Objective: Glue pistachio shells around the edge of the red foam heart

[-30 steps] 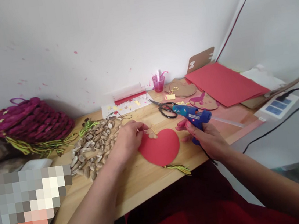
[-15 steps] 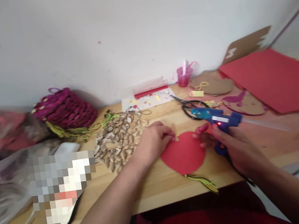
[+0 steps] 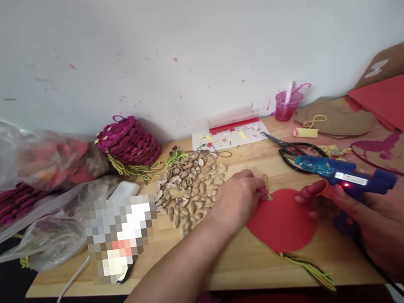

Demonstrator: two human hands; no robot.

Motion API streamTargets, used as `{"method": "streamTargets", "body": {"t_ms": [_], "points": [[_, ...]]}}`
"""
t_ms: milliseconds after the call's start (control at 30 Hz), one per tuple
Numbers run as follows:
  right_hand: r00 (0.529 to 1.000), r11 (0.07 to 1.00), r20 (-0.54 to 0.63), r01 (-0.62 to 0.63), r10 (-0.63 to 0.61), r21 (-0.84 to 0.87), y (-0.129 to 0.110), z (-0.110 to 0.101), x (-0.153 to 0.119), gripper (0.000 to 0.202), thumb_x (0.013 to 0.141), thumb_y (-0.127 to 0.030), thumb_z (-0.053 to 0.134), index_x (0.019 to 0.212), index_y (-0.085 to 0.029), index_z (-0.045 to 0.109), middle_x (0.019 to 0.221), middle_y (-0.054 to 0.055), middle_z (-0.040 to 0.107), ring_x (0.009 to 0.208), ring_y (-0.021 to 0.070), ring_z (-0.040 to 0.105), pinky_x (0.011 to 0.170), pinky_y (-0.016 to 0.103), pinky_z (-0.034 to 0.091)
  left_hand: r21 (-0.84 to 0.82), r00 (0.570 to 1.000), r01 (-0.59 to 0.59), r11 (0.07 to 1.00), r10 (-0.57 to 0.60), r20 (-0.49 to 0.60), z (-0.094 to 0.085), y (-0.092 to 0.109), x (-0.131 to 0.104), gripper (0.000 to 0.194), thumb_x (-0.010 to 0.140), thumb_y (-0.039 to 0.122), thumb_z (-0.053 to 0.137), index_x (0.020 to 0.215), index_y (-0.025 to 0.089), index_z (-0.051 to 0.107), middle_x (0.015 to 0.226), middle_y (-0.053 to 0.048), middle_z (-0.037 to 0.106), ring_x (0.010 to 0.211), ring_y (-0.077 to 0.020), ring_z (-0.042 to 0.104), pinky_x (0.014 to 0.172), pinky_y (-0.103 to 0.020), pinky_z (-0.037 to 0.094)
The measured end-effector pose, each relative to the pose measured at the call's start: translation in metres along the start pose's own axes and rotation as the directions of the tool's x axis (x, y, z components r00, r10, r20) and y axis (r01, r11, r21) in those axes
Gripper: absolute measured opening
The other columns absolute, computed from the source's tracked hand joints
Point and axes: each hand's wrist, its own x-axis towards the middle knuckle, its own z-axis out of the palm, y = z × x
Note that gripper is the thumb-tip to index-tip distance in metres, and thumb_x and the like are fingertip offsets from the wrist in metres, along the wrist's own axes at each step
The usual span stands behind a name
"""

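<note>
While the left hand [image 3: 240, 197], bunched, grip unclear, touched the red heart-shaped card [image 3: 281, 223] at eleven o'clock on the wooden desk [image 3: 243, 268], the right hand [image 3: 369, 220], clasping the blue plastic glue gun [image 3: 352, 180] at two o'clock, needed careful, steady aim.

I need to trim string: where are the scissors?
In the head view, the scissors lie right of centre on the table, between the pink cup and the glue gun in the right hand.
</note>
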Motion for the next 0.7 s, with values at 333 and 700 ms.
{"method": "streamTargets", "body": {"t_ms": [333,700], "points": [[0.994,0.995,0.108,0.009,-0.020,0.102,-0.005,-0.001,-0.003,0.024,0.082,-0.049,0.075,0.086,-0.025,0.076,0.088,0.009,0.077,0.075,0.0234,0.071,0.068,0.031,0.058,-0.079,0.991,-0.059,0.995,0.049,-0.125,-0.022,-0.010,0.006,0.012,0.087,0.026,0.071,0.095,0.020,0.078,0.091,-0.003,0.071,0.078,-0.0140,0.065,0.076,-0.026,0.050],[0.992,0.983,0.116,0.024,-0.046,0.184,-0.004,-0.001,-0.004,0.033,0.075,-0.052,0.082,0.085,-0.022,0.074,0.085,0.004,0.076,0.076,0.0181,0.072,0.062,0.022,0.058,0.067,0.822,0.195,0.978,-0.126,-0.556,-0.081,-0.045,0.001,0.026,0.086,0.031,0.064,0.104,0.018,0.078,0.083,-0.003,0.071,0.065,-0.0135,0.056,0.066,-0.026,0.042]]}}
